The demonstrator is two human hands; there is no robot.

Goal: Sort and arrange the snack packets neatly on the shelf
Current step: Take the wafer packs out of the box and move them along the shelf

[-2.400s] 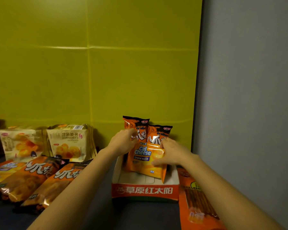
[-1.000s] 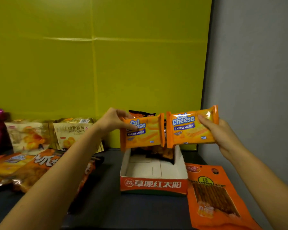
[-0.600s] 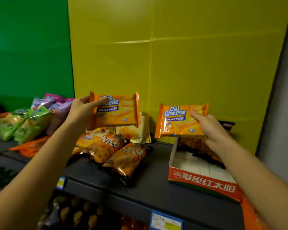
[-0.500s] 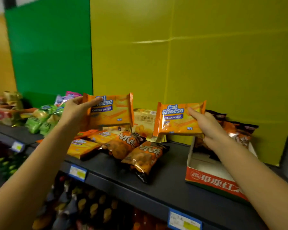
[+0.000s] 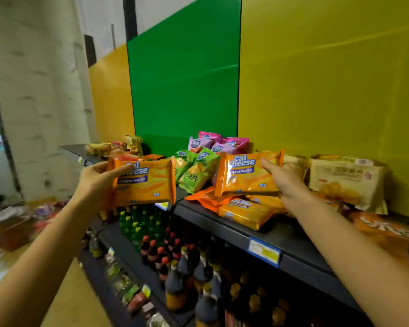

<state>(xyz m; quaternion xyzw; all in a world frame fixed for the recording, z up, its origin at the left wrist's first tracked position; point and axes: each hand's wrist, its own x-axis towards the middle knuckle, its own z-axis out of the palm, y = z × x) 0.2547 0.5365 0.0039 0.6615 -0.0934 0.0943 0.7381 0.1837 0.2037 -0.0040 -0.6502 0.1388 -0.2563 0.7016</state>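
My left hand [image 5: 96, 182] grips an orange Cal Cheese wafer packet [image 5: 147, 185] by its left end, held in the air in front of the shelf edge. My right hand [image 5: 285, 182] grips a second orange Cal Cheese wafer packet [image 5: 243, 178] by its right end, above the dark shelf [image 5: 300, 241]. Directly below it more Cal Cheese packets [image 5: 244, 212] lie flat on the shelf. Green packets [image 5: 195, 172] and pink packets [image 5: 217, 143] are piled behind, between the two held packets.
Cream croissant bags [image 5: 347, 180] stand at the right against the yellow wall. An orange-brown packet [image 5: 385, 228] lies at the far right. Small yellow packets [image 5: 113, 146] sit at the shelf's far left end. Bottles [image 5: 175, 263] fill the lower shelf. Clutter covers the floor at left.
My view has swung left along the shelf, and the red-and-white box has gone out of sight. Both hands have carried their wafer packets left, over the flat Cal Cheese packets.
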